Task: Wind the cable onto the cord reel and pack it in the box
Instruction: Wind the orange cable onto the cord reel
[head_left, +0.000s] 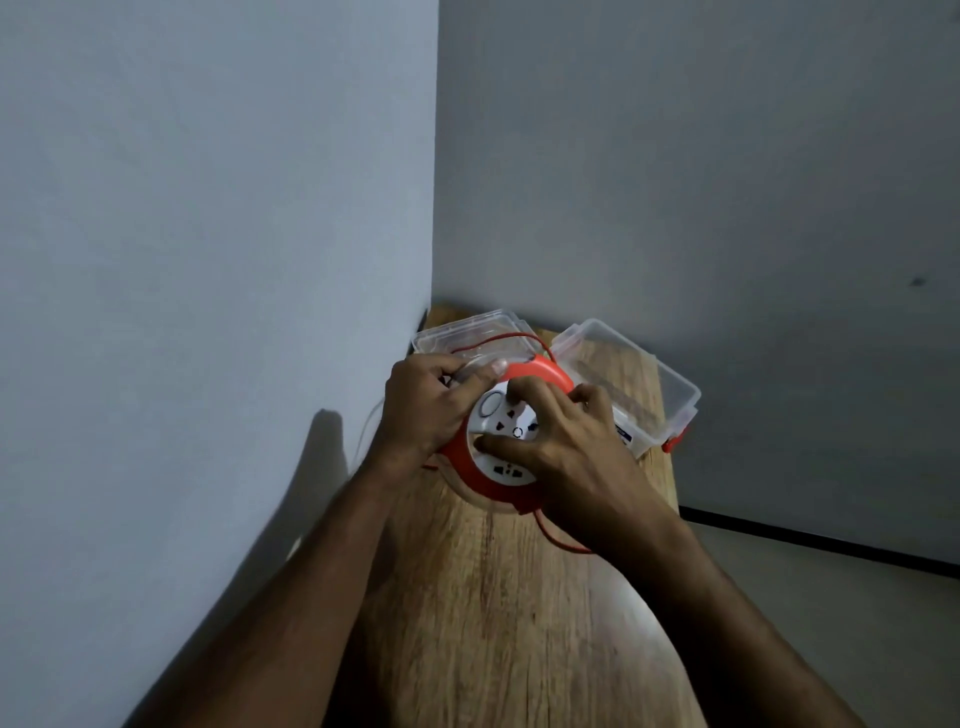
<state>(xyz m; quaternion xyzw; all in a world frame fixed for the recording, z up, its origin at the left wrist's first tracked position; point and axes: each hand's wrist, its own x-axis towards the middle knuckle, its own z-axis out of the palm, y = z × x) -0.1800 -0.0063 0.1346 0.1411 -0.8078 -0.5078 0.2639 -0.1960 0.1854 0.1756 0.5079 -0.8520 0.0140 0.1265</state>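
An orange cord reel (478, 480) with a white socket face sits tilted on the wooden table (519, 623). My left hand (426, 410) grips the reel's upper left rim. My right hand (566, 441) lies over the white face, its thumb and fingers curled onto the centre part. The orange cable (558, 538) trails off the reel's lower right and another loop arcs behind it over the box lid. The clear plastic box (670, 410) stands open behind the reel on the right.
The clear lid (467, 330) lies at the back left, against the wall corner. Grey walls close in on the left and behind. The table's right edge drops to the floor.
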